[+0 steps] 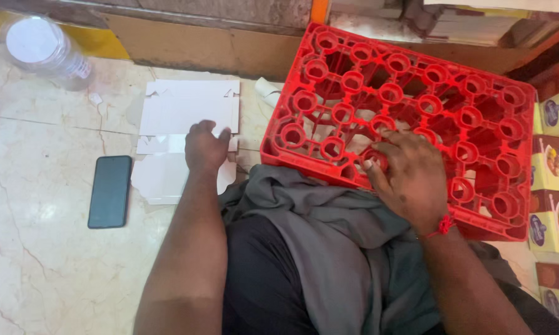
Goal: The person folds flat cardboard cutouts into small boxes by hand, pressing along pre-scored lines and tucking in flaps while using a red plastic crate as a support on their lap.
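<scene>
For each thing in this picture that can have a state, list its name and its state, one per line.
Left hand: resting on white flat cardboard, which is unfolded on the floor.
Right hand: pressing on red crate, which is tilted on the lap.
Phone: screen dark, lying flat.
Plastic bottle: upright.
Printed cartons: stacked, closed.

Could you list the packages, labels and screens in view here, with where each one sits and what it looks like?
Phone: on the marble floor, left of the left hand; flat dark rectangle, screen off.
Flat white cardboard box blanks: on the floor under the left hand; unfolded, plain white.
Small cartons: stacked at the right edge beside the red crate; yellow and maroon with round purple labels.
</scene>
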